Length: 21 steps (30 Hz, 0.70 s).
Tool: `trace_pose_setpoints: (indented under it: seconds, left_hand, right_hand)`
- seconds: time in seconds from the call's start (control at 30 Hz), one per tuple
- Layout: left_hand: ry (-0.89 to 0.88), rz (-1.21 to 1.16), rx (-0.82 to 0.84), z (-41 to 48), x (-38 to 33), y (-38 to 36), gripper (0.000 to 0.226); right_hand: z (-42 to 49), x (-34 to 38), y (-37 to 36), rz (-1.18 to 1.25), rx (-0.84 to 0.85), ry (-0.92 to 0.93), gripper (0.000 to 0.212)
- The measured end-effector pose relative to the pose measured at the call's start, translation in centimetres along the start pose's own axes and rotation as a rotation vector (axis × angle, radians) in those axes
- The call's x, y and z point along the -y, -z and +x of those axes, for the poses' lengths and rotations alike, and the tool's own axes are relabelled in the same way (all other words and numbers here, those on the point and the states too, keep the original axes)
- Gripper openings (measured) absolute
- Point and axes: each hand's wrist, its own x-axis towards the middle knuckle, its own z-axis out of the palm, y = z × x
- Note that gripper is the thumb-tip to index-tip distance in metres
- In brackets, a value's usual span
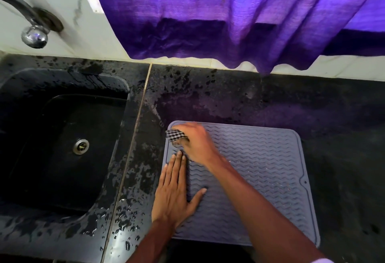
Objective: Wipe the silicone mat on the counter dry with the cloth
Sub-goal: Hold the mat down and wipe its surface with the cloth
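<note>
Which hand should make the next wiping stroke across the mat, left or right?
Right. The right hand grips the checkered cloth at the far left corner of the mat, so it can likely sweep across. The left hand presses flat on the near left side, apparently steadying it.

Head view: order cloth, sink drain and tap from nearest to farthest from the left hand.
1. The cloth, just ahead of the left hand, held in the right hand.
2. The drain, to the left, in the sink.
3. The tap, far upper left.
</note>
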Motion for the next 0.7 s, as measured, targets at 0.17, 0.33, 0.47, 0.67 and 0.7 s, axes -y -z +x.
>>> trace_pose_setpoints:
  seconds: [0.17, 0.33, 0.47, 0.67, 0.7]
  left_hand:
    - [-0.028, 0.0, -0.013, 0.1, -0.1, 0.4, 0.095]
    - [-0.026, 0.027, -0.012, 0.1, -0.1, 0.3, 0.094]
    - [-0.027, -0.003, -0.016, 0.1, -0.1, 0.3, 0.094]
    - [-0.039, -0.021, -0.031, 0.1, -0.1, 0.3, 0.092]
    - [-0.04, -0.022, -0.031, 0.1, -0.1, 0.3, 0.092]
  right_hand:
    - [-4.6, -6.1, 5.7, -0.223, -0.204, -0.053, 0.047]
    - [-7.7, -10.3, 6.3, -0.359, -0.215, -0.143, 0.055]
    - [-7.1, -9.3, 4.5, -0.323, -0.288, -0.176, 0.058]
    - [-4.8, -7.0, 2.0, -0.273, -0.236, -0.162, 0.056]
    - [-4.2, -6.4, 1.4, -0.27, -0.219, -0.157, 0.055]
